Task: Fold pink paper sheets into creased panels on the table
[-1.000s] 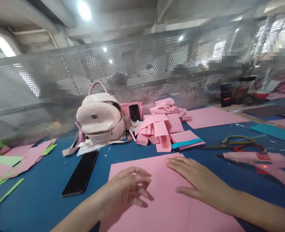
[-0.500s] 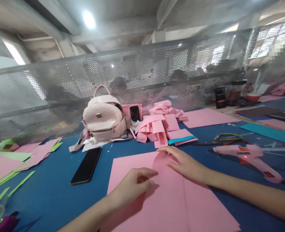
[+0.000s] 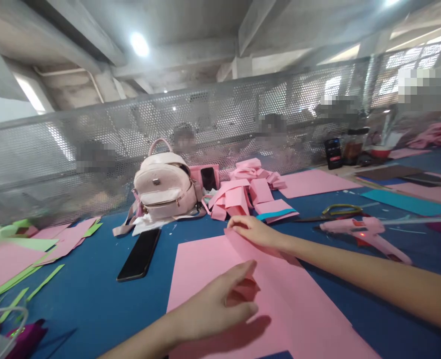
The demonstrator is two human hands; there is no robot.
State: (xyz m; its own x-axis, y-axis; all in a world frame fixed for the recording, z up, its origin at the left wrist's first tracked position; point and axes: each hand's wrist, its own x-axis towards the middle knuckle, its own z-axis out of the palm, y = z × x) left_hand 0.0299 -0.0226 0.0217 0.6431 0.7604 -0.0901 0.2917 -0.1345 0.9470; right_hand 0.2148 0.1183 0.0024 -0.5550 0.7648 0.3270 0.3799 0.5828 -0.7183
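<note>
1. Far L: pink & green paper scraps [image 3: 11, 264], loosely overlapped on the blue surface [image 3: 93, 279].
2. Then a blk phone [image 3: 139, 255], lying flat, nr side of the pale backpack [image 3: 164, 185].
3. Nr middle: L hand [image 3: 215, 303], released, fingers bent, thumb apart, just above the large pink sheet [image 3: 295, 299].
4. That sheet's flat mostly; R hand [image 3: 254, 232] pinches its far edge, slightly raised.
5. Just beyond: heap of cut pink pieces [image 3: 237, 197].
6. R: scissors [image 3: 327, 216], w/ pink glue gun [image 3: 358, 227] just nearer, red light on.
</note>
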